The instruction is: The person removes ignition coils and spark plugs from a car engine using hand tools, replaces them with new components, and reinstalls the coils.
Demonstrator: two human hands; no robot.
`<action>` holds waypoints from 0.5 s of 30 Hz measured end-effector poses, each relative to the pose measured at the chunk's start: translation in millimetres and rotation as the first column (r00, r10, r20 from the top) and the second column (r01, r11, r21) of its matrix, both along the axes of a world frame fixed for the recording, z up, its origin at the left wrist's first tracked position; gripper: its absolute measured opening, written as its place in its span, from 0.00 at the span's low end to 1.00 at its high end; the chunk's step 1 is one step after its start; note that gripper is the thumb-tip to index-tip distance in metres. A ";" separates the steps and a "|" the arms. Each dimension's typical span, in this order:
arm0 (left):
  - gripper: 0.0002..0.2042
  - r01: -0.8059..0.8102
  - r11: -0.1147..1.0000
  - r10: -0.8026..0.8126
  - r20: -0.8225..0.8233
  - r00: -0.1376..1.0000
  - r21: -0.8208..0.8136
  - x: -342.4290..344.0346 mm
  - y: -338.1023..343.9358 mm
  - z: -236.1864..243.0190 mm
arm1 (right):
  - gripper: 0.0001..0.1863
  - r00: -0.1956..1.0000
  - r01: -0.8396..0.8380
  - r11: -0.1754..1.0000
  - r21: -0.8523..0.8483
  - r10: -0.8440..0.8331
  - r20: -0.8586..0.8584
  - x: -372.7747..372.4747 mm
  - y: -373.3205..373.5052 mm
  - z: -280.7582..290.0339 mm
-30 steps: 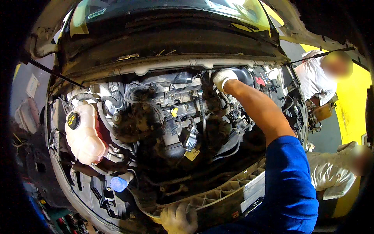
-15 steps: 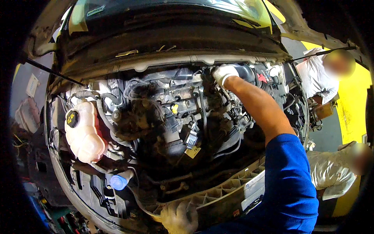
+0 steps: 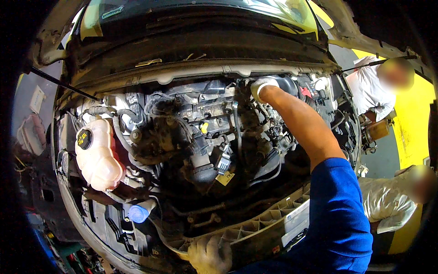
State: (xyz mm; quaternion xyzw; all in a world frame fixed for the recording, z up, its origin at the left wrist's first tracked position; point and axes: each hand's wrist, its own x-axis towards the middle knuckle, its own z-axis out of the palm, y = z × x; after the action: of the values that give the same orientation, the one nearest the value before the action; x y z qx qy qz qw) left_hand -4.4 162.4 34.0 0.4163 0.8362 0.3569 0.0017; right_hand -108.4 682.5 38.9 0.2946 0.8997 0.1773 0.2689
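Engine point(image 3: 214, 118) sits uncovered in the middle of the engine bay, behind the ribbed front crossmember point(image 3: 255, 229). Left hand point(image 3: 210, 256), in a yellowish work glove, lies on the crossmember at the lower edge of the view. Its fingers are bent over the upper edge, close together; whether they grip or merely rest cannot be told. Right hand point(image 3: 264, 87), in a whitish glove, reaches to the rear of the bay, to the right of the engine's middle and just beside a black air duct point(image 3: 287, 85). Its fingertips are hidden, so it cannot be told whether they are spread or pinching a part. The right forearm point(image 3: 305, 125), bare below a blue sleeve point(image 3: 340, 210), crosses above the right side of the bay.

A red cover point(image 3: 305, 92) lies to the right of the duct. A yellow cap point(image 3: 204, 128) marks the engine's middle; a paper tag point(image 3: 225, 178) hangs nearer the front. On the left stand the coolant expansion tank point(image 3: 98, 160), with its black cap point(image 3: 84, 139), and, nearer the front, a blue filler cap point(image 3: 138, 213). Two people in light shirts, one farther back point(image 3: 372, 91) and one nearer the front point(image 3: 388, 201), are outside the vehicle at the right.
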 end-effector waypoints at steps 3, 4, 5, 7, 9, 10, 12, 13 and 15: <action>0.14 -0.002 1.000 0.002 0.008 1.000 -0.005 0.7 -0.3 0.1 | 0.15 0.999 -0.028 0.999 0.018 0.028 0.020 2.2 12.9 -13.7; 0.14 -0.005 1.000 0.005 -0.012 1.000 -0.006 0.3 0.2 0.8 | 0.15 0.997 -0.069 0.998 0.015 0.068 0.041 1.9 10.9 -13.8; 0.14 -0.008 1.000 0.008 -0.033 0.999 -0.006 -0.4 1.1 2.1 | 0.15 0.992 -0.110 0.994 0.011 0.109 0.061 1.2 9.1 -13.8; 0.14 -0.004 1.000 0.004 -0.051 0.999 -0.005 -1.6 2.0 3.0 | 0.14 0.986 -0.140 0.986 0.094 0.147 -0.074 9.8 17.8 -27.1; 0.14 -0.003 1.000 0.003 -0.050 0.999 -0.009 -1.1 2.5 3.5 | 0.14 0.959 -0.160 0.971 0.178 0.195 -0.204 16.7 21.3 -36.7; 0.14 -0.003 1.000 0.002 -0.050 0.999 -0.013 -0.5 2.2 3.2 | 0.15 0.955 -0.114 0.982 0.153 0.151 -0.256 16.9 20.9 -35.3; 0.14 -0.003 1.000 0.002 -0.049 0.999 -0.021 0.6 1.3 2.1 | 0.14 0.996 -0.011 1.000 0.019 0.012 -0.093 13.9 16.9 -22.0; 0.14 -0.003 1.000 0.002 -0.044 0.999 -0.016 0.8 1.4 1.7 | 0.14 0.999 0.049 0.998 -0.040 -0.049 -0.004 10.5 10.9 -10.6; 0.14 0.006 1.000 -0.006 -0.035 0.999 -0.003 0.4 1.5 1.1 | 0.13 0.999 -0.005 1.000 -0.011 0.005 0.045 7.8 0.8 -4.3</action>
State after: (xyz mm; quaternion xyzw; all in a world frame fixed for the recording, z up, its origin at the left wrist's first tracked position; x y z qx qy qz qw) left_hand -4.0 163.9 35.0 0.4249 0.8354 0.3484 -0.0112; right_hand -100.6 683.3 34.6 0.2869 0.8951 0.1798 0.2902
